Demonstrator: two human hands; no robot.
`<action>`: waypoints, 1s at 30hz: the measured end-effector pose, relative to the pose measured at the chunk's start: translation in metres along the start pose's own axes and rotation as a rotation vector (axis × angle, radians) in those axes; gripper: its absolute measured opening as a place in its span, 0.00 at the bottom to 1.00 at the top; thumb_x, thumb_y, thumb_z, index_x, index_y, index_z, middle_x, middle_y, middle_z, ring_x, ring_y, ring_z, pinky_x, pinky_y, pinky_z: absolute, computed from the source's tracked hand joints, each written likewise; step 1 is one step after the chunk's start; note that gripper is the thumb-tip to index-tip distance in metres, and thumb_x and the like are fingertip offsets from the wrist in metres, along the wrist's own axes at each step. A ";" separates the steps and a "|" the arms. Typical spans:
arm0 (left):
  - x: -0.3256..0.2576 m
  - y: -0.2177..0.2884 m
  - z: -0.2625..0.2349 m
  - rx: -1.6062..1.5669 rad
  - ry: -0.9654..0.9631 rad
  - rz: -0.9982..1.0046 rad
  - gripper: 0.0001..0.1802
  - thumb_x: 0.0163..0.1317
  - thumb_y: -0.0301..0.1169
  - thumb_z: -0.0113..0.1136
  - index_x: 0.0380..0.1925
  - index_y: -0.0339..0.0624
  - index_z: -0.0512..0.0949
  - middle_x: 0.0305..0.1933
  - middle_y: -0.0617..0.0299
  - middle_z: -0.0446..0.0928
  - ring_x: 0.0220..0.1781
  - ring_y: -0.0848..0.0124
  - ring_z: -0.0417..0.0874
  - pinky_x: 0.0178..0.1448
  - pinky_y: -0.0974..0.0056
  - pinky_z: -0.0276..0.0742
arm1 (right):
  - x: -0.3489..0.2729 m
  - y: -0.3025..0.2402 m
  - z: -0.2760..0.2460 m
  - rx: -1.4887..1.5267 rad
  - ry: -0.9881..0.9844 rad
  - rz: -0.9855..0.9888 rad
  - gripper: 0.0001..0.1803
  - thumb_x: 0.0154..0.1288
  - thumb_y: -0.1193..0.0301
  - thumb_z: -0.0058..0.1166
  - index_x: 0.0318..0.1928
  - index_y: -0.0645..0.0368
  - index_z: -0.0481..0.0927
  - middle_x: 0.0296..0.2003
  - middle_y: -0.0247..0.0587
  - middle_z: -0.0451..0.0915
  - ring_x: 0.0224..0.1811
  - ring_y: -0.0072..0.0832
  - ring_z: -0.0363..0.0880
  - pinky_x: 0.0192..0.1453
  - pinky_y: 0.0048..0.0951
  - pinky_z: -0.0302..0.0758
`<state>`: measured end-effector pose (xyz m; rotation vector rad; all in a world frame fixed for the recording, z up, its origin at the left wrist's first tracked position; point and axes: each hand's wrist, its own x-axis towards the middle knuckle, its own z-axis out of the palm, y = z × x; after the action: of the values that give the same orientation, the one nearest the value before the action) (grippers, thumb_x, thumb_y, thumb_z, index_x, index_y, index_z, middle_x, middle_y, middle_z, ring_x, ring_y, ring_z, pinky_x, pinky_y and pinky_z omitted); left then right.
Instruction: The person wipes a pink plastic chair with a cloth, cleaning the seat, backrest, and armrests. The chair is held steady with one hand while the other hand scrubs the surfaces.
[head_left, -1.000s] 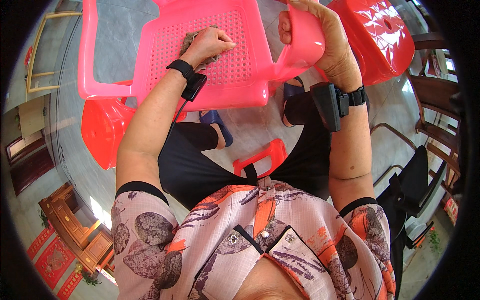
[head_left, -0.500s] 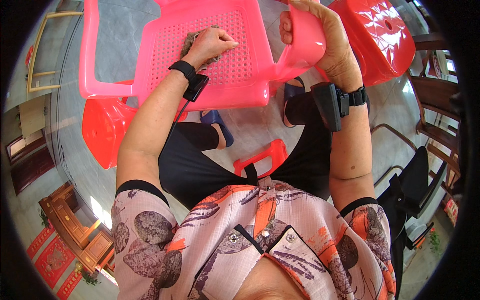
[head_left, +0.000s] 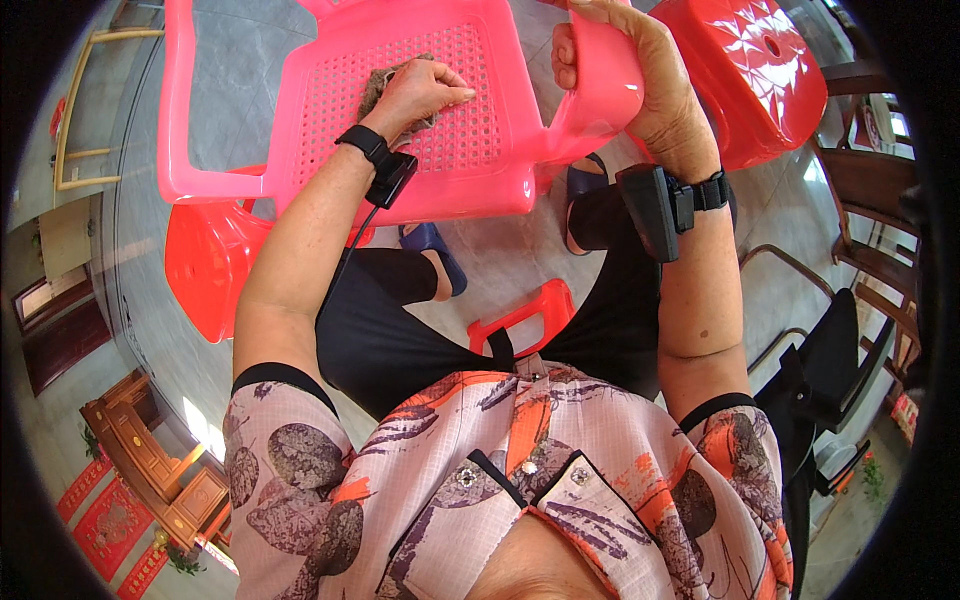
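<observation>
A pink plastic armchair (head_left: 460, 185) with a perforated seat stands in front of me. My left hand (head_left: 415, 92) is closed on a grey-brown cleaning cloth (head_left: 373, 92) and presses it against the seat's holes; part of the cloth is hidden under the palm. With its fingers wrapped round the chair's right armrest (head_left: 608, 85), my right hand (head_left: 660, 85) grips it from the outer side, its thumb along the top. Each wrist carries a black strapped device.
A red stool (head_left: 745, 80) stands at the upper right, another red stool (head_left: 208, 268) at the left. Between my legs is a small red stool (head_left: 525, 315). Dark wooden chairs (head_left: 870, 190) and a black folding chair (head_left: 830, 370) line the right. My feet wear blue slippers (head_left: 435, 250).
The pink chair's right armrest and my right hand have shifted very slightly left. My left hand stays on the cloth in nearly the same place.
</observation>
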<state>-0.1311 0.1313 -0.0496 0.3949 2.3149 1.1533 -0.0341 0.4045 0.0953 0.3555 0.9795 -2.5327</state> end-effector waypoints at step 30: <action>-0.006 0.017 0.003 -0.149 -0.071 -0.092 0.13 0.58 0.37 0.75 0.30 0.37 0.86 0.27 0.65 0.81 0.28 0.78 0.78 0.31 0.69 0.71 | -0.002 0.000 0.003 0.032 -0.030 -0.008 0.24 0.72 0.68 0.55 0.65 0.61 0.71 0.32 0.43 0.83 0.29 0.34 0.82 0.36 0.34 0.82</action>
<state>-0.1239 0.1403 -0.0354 0.2672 2.1467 1.2367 -0.0323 0.4031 0.0978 0.3232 0.9317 -2.5557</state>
